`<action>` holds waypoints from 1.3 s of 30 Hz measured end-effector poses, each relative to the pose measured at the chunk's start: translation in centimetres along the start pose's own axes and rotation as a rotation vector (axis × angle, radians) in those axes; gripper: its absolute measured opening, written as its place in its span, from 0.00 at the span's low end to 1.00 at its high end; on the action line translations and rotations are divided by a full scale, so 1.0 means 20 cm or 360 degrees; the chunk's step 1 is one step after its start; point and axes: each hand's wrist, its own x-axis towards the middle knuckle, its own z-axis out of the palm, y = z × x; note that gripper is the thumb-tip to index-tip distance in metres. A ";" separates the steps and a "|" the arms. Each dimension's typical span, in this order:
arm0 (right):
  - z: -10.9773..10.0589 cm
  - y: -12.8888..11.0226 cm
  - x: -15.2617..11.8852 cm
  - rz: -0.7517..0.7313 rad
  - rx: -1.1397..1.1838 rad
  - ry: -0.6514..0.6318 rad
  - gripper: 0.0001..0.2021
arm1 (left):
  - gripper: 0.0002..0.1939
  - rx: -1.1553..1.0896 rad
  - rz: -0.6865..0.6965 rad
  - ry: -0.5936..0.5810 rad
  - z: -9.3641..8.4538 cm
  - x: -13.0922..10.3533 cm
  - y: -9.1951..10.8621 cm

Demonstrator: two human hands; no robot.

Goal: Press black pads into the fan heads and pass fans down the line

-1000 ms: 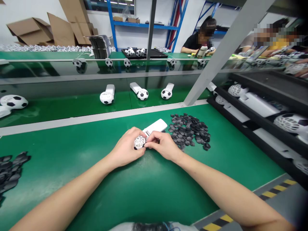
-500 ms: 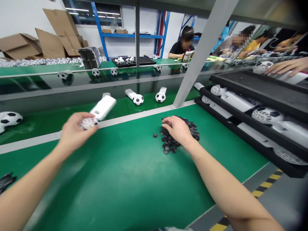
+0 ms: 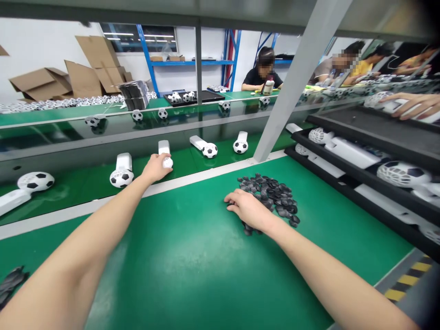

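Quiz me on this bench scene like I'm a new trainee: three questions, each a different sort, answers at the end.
1. Multiple choice: what are the fingers of the left hand on?
A) a cardboard box
B) a white part with a ball-shaped end
C) a blue shelf
2. True or false: the right hand is at the pile of small black pieces nearer the stacked trays.
3. Fill in the blank: seen from the worker's place, the stacked trays stand to the ____ of that pile.

Key: 1 B; 2 true; 3 right.
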 end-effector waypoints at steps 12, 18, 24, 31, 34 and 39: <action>-0.02 -0.01 -0.03 0.0011 0.0465 0.0125 0.06 | 0.34 -0.0066 0.0362 -0.0670 -0.16 -0.74 0.39; -0.01 -0.04 -0.05 -0.0339 0.0588 0.0229 0.07 | 0.24 0.0077 0.0849 -0.0558 -0.10 -0.75 0.42; -0.03 -0.07 -0.07 -0.0175 0.0819 0.0375 0.04 | 0.35 -0.0030 0.0681 -0.0423 0.05 -0.78 0.44; 0.01 -0.15 -0.12 -0.0354 0.0939 0.0291 0.05 | 0.37 0.0021 0.0207 -0.0399 0.10 -0.82 0.50; 0.05 -0.19 -0.14 -0.0463 0.0851 0.0190 0.01 | 0.41 -0.0090 0.0177 -0.0294 0.09 -0.82 0.49; 0.11 -0.20 -0.13 -0.0499 0.0846 0.0292 0.02 | 0.34 -0.0321 0.0244 -0.0256 0.10 -0.84 0.47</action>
